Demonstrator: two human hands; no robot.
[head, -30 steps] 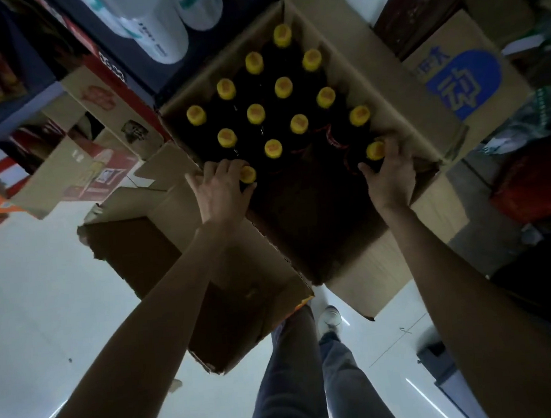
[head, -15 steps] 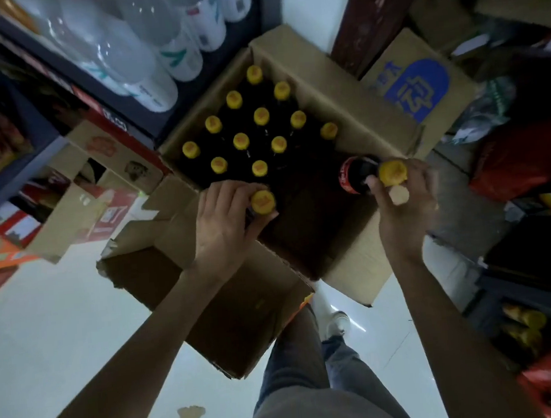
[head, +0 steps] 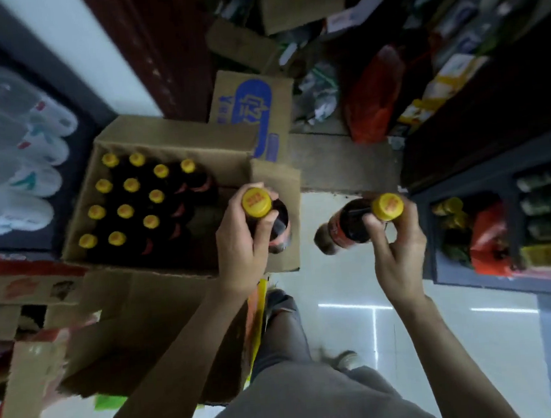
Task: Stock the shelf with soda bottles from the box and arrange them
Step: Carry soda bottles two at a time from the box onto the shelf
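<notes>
An open cardboard box (head: 176, 135) on the floor holds several dark soda bottles (head: 126, 211) with yellow caps. My left hand (head: 240, 244) grips one dark, yellow-capped bottle (head: 276, 220) by its neck, lifted above the box's right edge. My right hand (head: 399, 252) holds a second soda bottle (head: 351, 224) by its neck, out over the white floor to the right of the box. A dark shelf (head: 464, 194) with drinks stands at the right.
A shelf with large clear water bottles (head: 17, 169) lines the left. Another cardboard box with blue print (head: 253, 111) sits behind the soda box. An empty open carton (head: 128, 319) lies in front. Bags and clutter (head: 373, 92) fill the far floor. My legs stand on white tiles.
Both hands have lifted a bottle each out of the box. The right bottle has moved right over the floor, and my view has swung right toward the dark shelf.
</notes>
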